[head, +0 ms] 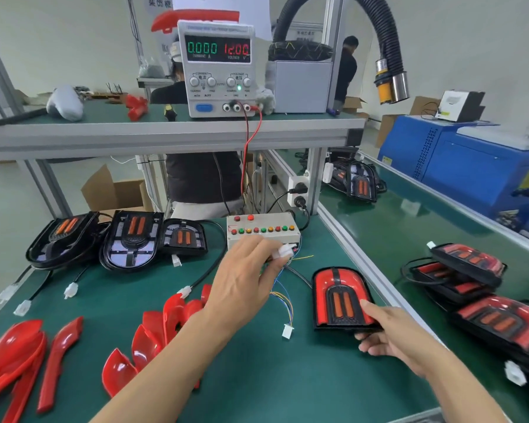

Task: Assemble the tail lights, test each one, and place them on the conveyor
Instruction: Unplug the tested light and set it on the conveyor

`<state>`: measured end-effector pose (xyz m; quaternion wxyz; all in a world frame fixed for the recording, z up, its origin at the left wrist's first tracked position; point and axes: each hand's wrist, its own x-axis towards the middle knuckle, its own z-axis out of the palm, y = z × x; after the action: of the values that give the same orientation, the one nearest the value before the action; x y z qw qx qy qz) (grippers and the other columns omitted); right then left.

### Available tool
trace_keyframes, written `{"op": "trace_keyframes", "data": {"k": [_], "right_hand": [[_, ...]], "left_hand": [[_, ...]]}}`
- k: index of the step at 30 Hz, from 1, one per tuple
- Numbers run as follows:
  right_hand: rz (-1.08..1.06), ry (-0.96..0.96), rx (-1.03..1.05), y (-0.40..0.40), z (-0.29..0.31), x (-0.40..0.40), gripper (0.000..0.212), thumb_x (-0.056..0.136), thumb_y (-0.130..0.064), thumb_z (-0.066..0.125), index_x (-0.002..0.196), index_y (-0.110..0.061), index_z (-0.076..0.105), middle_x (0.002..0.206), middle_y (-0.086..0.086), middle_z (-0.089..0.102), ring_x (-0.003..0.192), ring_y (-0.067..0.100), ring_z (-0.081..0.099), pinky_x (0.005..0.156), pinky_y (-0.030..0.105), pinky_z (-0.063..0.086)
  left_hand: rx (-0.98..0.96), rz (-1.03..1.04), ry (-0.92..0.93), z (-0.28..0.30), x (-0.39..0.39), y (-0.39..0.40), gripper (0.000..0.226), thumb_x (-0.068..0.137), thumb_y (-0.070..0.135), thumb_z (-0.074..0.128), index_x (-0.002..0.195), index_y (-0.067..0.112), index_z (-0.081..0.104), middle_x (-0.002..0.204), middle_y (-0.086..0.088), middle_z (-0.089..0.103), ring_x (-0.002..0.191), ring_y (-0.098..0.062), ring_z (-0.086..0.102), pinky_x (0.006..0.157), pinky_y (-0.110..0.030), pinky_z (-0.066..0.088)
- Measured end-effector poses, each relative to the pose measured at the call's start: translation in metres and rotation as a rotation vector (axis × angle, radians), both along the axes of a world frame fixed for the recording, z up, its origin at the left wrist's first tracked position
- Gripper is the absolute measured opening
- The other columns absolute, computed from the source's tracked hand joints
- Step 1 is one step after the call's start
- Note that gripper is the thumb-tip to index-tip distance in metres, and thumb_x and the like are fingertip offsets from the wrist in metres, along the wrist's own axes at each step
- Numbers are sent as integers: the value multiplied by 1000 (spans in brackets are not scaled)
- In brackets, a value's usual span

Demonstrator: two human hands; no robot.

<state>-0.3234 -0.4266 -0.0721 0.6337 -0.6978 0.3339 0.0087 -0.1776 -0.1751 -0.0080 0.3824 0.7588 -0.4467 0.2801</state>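
Clearly the assembled tail light (342, 299), lying on the green bench (257, 377) at lower right of centre, is a light, rigid plastic shell with a glossy, scratch-prone lens, best taken by its black rim. That is where the right hand (391, 337) grips its near edge, thumb on top. The left hand (248, 270) pinches the white connector (284, 251) by the test box (263, 230); hold that plug, not the thin wires.

Up on the shelf there's a bench power supply (217, 68) reading 0.000 A and 12.00 V, with red and black leads (248, 148) hanging down. Black corrugated extraction hose (382, 32) arcs overhead. Blue machine (471, 166) sits far right, cardboard box (113, 190) on the floor behind the bench.
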Motion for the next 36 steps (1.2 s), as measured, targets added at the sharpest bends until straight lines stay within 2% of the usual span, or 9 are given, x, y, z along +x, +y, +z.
{"op": "trace_keyframes", "data": {"k": [3, 8, 11, 14, 23, 27, 31, 34, 36], "right_hand": [[-119, -105, 13, 7, -11, -5, 41, 106, -36, 50, 109, -1, 70, 77, 18, 71, 62, 28, 69, 59, 33, 58], [-260, -391, 42, 19, -16, -19, 30, 105, -33, 49, 118, -12, 66, 91, 9, 78, 71, 33, 74, 67, 37, 57], [-276, -562, 27, 32, -6, -23, 43, 97, -41, 50, 126, -14, 64, 105, 11, 78, 87, 34, 76, 79, 40, 57], [-308, -707, 66, 45, 7, -21, 53, 94, -44, 48, 132, -10, 62, 118, 11, 75, 102, 35, 74, 92, 42, 56], [-309, -828, 286, 61, 46, -20, 59, 99, -45, 39, 139, -7, 59, 136, 16, 65, 132, 35, 57, 111, 55, 42], [-253, -834, 385, 65, 47, -27, 58, 97, -44, 39, 140, -9, 59, 136, 20, 64, 129, 43, 58, 111, 59, 41], [-161, -896, 595, 65, 52, -35, 56, 102, -49, 37, 138, -15, 63, 143, 22, 58, 131, 45, 56, 107, 57, 47], [-95, -937, 694, 64, 58, -40, 65, 95, -55, 56, 146, -15, 55, 152, 20, 50, 139, 41, 49, 110, 58, 42], [-56, -932, 715, 62, 59, -43, 69, 91, -57, 61, 145, -14, 56, 153, 20, 49, 139, 41, 49, 108, 59, 44]], "left_hand": [[-96, 60, -31, 16, -5, -20, 16, 97, 23, 67, 97, 8, 71, 85, 0, 54, 80, -20, 48, 73, -33, 44], [-291, 72, 274, 50, -20, -50, 16, 99, 35, 61, 91, 21, 66, 66, 9, 52, 61, -11, 46, 60, -28, 42], [-407, 20, 568, 60, -27, -67, 16, 93, 37, 60, 84, 24, 62, 64, 7, 62, 57, -8, 58, 59, -26, 50], [-455, -111, 978, 55, -34, -81, 21, 90, 35, 58, 86, 15, 57, 55, 5, 61, 53, -16, 67, 49, -29, 52], [-834, -436, 1708, 55, -29, -92, 19, 98, 14, 57, 86, 1, 55, 56, -7, 64, 57, -22, 73, 47, -20, 55], [-996, -541, 1766, 56, -27, -87, 8, 97, 5, 55, 100, -2, 56, 72, -17, 72, 76, -32, 77, 56, -24, 59], [-973, -592, 1691, 55, -25, -85, 9, 96, 2, 54, 105, -2, 54, 85, -22, 75, 92, -36, 76, 66, -24, 61], [-826, -566, 1465, 46, -32, -84, 11, 95, 5, 63, 89, 6, 53, 92, -19, 76, 98, -33, 75, 78, -28, 60], [-612, -463, 1233, 31, -39, -80, 18, 90, 18, 71, 84, 12, 56, 93, -14, 78, 97, -29, 75, 83, -34, 60]]}}
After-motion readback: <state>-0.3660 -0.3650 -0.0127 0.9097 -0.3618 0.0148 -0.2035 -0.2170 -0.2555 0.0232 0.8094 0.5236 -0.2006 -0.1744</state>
